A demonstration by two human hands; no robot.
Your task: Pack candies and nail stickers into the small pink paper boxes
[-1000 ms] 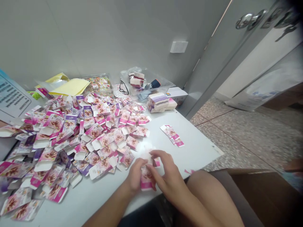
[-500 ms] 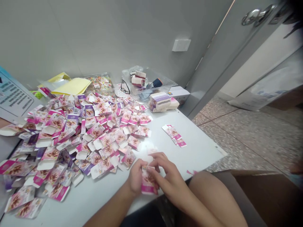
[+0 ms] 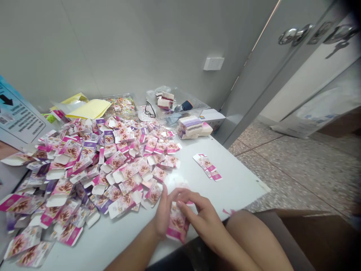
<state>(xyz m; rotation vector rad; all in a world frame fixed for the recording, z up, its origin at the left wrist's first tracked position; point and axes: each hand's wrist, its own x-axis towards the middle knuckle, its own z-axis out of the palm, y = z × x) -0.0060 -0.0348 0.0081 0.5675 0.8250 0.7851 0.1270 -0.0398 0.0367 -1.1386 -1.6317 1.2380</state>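
Close to the table's front edge I have a small pink-and-white cardboard box between my two hands. My left hand is wrapped around its left side, thumb pointing up. The fingers of my right hand are bent over its top end, so the flap there is mostly hidden. A large heap of similar small boxes in pink, white and purple lies to the left, many with flaps sticking out. Right of my hands, a few flat box blanks lie on the white table.
Stacks of flat blanks stand at the back. Behind the heap are a clear tub with bundles, a tray of small colourful pieces, glasses and yellow paper. A printed sign leans at left; the door is at right.
The box has tilted slightly and moved down a little. My left thumb has lifted from its top and now points up, while my right fingers remain at the top end. The view has shifted slightly.
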